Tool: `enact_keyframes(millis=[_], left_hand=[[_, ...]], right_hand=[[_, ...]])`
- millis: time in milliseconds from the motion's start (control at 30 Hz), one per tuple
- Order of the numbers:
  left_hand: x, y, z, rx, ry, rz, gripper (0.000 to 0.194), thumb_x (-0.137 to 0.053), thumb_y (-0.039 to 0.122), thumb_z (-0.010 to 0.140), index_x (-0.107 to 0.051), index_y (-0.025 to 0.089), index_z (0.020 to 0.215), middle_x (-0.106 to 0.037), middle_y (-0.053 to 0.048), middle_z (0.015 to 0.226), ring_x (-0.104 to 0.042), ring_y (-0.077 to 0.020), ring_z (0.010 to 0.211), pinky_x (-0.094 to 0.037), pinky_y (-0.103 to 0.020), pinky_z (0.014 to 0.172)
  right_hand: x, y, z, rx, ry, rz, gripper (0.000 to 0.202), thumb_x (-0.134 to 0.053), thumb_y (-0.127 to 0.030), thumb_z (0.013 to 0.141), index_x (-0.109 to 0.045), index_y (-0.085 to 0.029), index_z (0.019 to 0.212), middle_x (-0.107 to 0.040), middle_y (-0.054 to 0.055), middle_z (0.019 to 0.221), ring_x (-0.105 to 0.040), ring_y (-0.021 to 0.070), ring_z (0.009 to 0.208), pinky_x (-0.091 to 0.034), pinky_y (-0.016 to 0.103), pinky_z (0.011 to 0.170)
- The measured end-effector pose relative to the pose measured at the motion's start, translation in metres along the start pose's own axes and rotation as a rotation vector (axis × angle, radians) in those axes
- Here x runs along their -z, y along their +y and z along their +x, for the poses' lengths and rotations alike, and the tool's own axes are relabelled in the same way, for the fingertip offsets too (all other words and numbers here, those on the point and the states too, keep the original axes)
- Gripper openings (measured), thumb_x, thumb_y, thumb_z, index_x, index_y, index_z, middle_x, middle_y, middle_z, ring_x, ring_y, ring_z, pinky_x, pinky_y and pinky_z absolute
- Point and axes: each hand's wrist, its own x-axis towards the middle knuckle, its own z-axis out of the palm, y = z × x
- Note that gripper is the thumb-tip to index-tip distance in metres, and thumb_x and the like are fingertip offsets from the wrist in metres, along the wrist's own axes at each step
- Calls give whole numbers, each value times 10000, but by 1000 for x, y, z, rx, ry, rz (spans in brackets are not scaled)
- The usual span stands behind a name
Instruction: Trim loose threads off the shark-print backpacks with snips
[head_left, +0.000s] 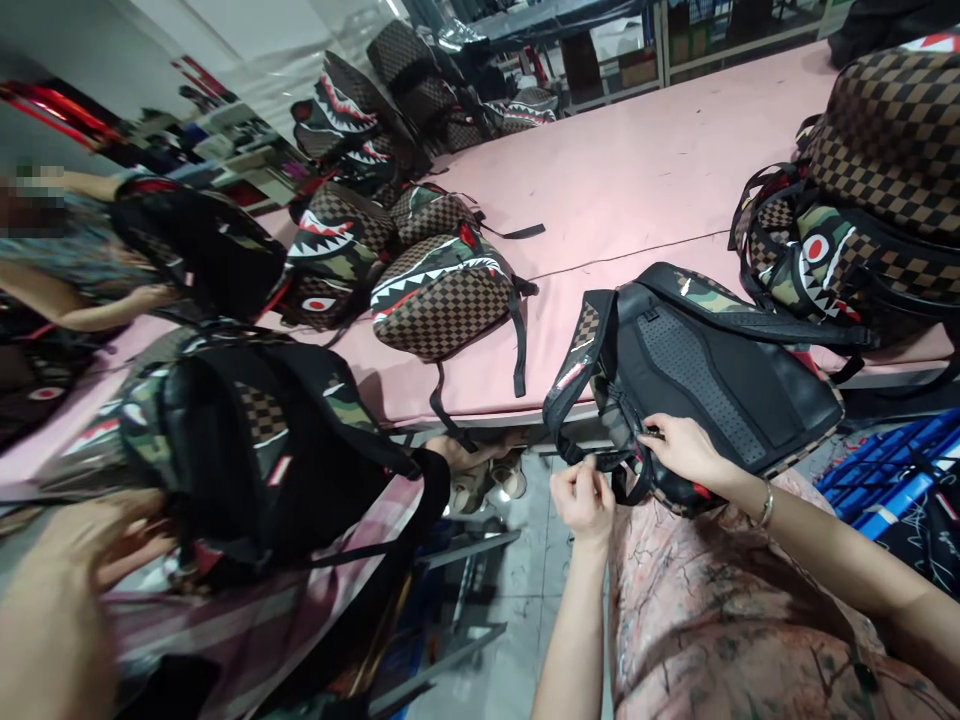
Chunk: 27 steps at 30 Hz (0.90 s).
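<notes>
A backpack (720, 350) with a black padded back panel and camouflage straps lies tilted across the table edge and my lap. My left hand (583, 500) is closed in a pinch beside its lower shoulder strap (562, 410); whatever the fingers hold is too small to make out. At the bag's near side, my right hand (682, 450) is also closed. A small dark piece pokes out between its fingertips, its kind unclear. The side pocket area under the hands is partly hidden by straps and fingers.
Checkered shark-mouth backpacks (446, 295) lie on the pink table (637, 190), with more stacked at the right (892, 170). To my left, a co-worker's blurred hand (97, 530) is at a black backpack (225, 450). Another person stands farther left. A blue stool (892, 470) is at right.
</notes>
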Motion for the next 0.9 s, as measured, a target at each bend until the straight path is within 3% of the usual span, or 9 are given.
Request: enact_keyframes(millis=[100,200,333,400,500,567,667,767,900], left_hand=[[-1,-4,-3,-75,-54,118,112,-610,153,626,-683,223,674,-466,-50,647,-426,-205,725,-343,-335,754],[2,-2,-1,98,-183,80,118,-593,122,624,-669,212,631,-501,-50,677,-445,-202,753,-350,-317,741],[9,5,6,351,-497,-137,126,-644,164,607,-698,200,714,-588,-35,689,-511,-166,674,-396,-263,644],[9,14,8,435,-520,-273,192,-652,266,647,-703,178,810,-637,-56,760,-552,-159,677,-423,-258,632],[4,39,10,688,-560,-659,345,-666,393,653,-691,117,859,-666,-93,799,-597,-164,711,-460,-268,672],[0,60,12,824,-516,-861,353,-714,373,610,-682,99,830,-673,-90,756,-612,-154,680,-476,-265,671],[-2,87,14,914,-352,-986,287,-762,273,563,-658,109,775,-669,-56,685,-610,-124,595,-492,-240,606],[3,104,15,915,-278,-999,268,-771,249,545,-645,113,739,-660,-38,670,-606,-114,560,-492,-214,533],[10,112,16,847,-187,-960,243,-762,264,551,-629,119,694,-604,10,564,-489,-46,392,-391,-149,378]], right_hand=[[-2,-7,-5,-17,-13,-247,368,-536,-427,804,-594,-117,994,-684,166,832,-655,279,797,-467,340,667],[-7,-12,-4,-6,-41,-271,276,-582,-378,774,-611,-115,854,-679,168,779,-656,277,749,-453,313,628],[-6,-9,-2,-16,-56,-109,136,-525,-264,786,-628,-180,755,-670,63,681,-637,206,673,-418,255,574],[-5,-6,-8,12,-43,76,172,-477,-252,803,-624,-184,744,-638,17,628,-603,157,617,-395,218,540],[-6,-5,-29,107,-42,429,182,-492,-264,776,-579,-162,653,-566,-19,593,-522,109,560,-360,184,502],[-7,-7,-47,149,-36,533,179,-509,-243,753,-535,-159,597,-499,-36,559,-454,90,525,-334,182,490],[-9,-9,-70,163,-14,642,195,-497,-216,763,-488,-164,575,-417,-49,526,-386,82,502,-308,191,484],[-5,-8,-82,168,-33,723,198,-486,-238,796,-485,-166,611,-442,-40,555,-413,91,531,-335,199,509],[7,-6,-88,204,-79,614,172,-494,-296,823,-522,-170,711,-524,-20,629,-485,116,592,-384,212,554]])
